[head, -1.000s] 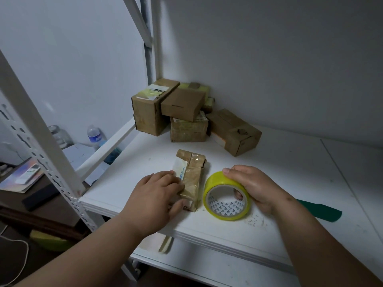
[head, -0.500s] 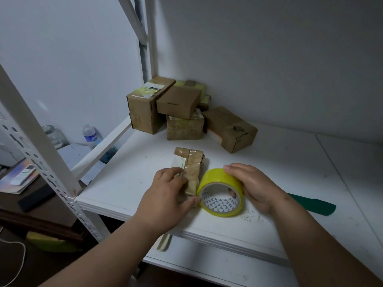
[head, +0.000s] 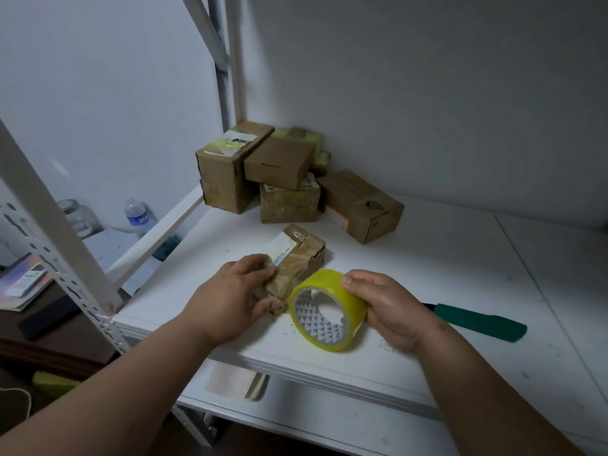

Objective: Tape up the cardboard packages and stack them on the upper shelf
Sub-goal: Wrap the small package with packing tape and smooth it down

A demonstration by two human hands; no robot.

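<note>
A small brown cardboard package [head: 301, 258] with a white label lies on the white shelf [head: 444, 258] in front of me. My left hand [head: 237, 297] holds its near end, fingers over the top and thumb at the near corner. My right hand [head: 385, 307] grips a yellow tape roll [head: 327, 311] standing on edge just right of the package, thumb on the roll's top. Several taped cardboard boxes [head: 279, 172] are piled in the shelf's back left corner.
A green-handled knife [head: 477, 322] lies on the shelf to the right of my right hand. White metal uprights [head: 56, 225] frame the shelf's left side. Beyond them sit a water bottle [head: 136, 213], a jar and papers. A lower shelf [head: 329, 419] shows below.
My right hand has tilted and lifted the tape roll slightly, staying beside the package. My left hand has kept its hold on the package's near end.
</note>
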